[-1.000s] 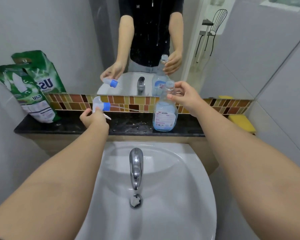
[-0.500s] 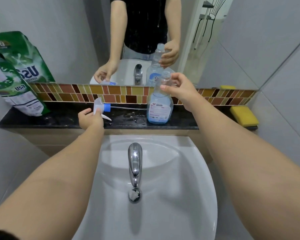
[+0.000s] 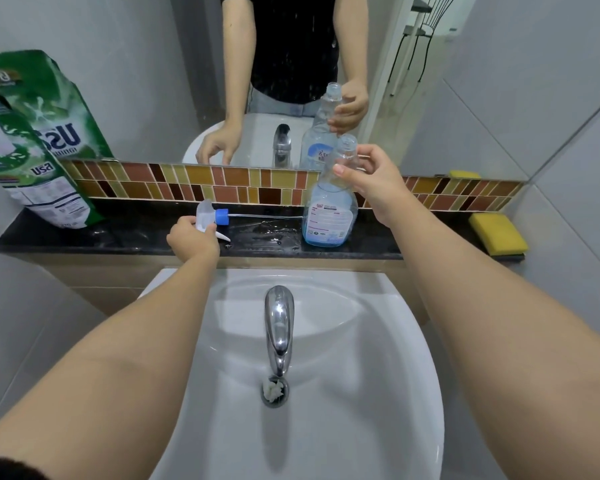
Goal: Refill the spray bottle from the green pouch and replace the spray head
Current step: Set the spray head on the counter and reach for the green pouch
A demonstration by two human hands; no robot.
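A clear spray bottle (image 3: 329, 211) stands upright on the black ledge (image 3: 125, 235), its neck uncapped and a little blue liquid at the bottom. My right hand (image 3: 374, 183) grips its neck. The white spray head (image 3: 211, 219) with a blue collar lies on the ledge, its thin tube pointing right toward the bottle. My left hand (image 3: 192, 239) rests on the head, fingers around it. The green pouch (image 3: 32, 150) leans against the wall at the ledge's far left, out of reach of both hands.
A white sink (image 3: 326, 341) with a chrome tap (image 3: 278, 327) lies below the ledge. A yellow sponge (image 3: 497, 233) sits at the ledge's right end. A mirror above a tiled strip (image 3: 187, 183) reflects my arms and the bottle. The ledge is wet near the bottle.
My left hand has lowered the spray head from above the ledge down onto it. My right hand stays on the bottle's neck. The camera has tilted downward.
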